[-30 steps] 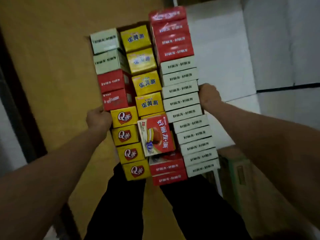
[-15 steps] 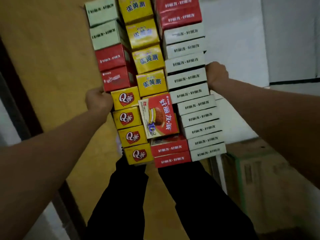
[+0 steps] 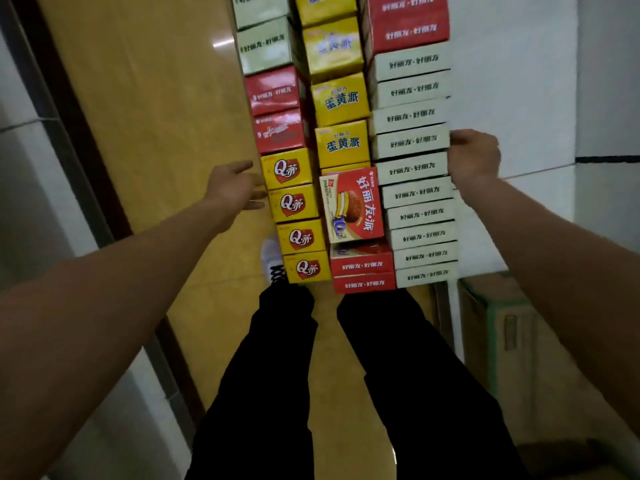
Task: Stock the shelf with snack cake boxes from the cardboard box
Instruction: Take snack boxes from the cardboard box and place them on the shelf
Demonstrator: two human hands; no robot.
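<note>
Head view: I see the block of snack cake boxes (image 3: 346,143) running from 12 o'clock down to the centre of the frame, in 3 columns. At 0.5 s ago both of my hands pressed its sides; now my left hand (image 3: 232,188) has come off the left column and sits just beside the yellow Q boxes (image 3: 294,216) at 9 o'clock of the block, its fingers (image 3: 254,195) spread and released, holding nothing. Whether a fingertip touches the cardboard I cannot tell. My right hand (image 3: 474,157) stays at 3 o'clock of the block, curled and pressed against the ends of the pale green boxes (image 3: 414,168); its fingers are hidden behind the stack, so I cannot tell whether they are clenched on anything. The block has slid further toward 12 o'clock since then, its top rows now cut off by the frame edge. One red box (image 3: 353,204) lies face up over the middle column. Below it I see black trouser legs (image 3: 277,375), a white shoe (image 3: 273,261) on the yellow floor (image 3: 156,98), and a cardboard box (image 3: 512,341) at 4 o'clock.
</note>
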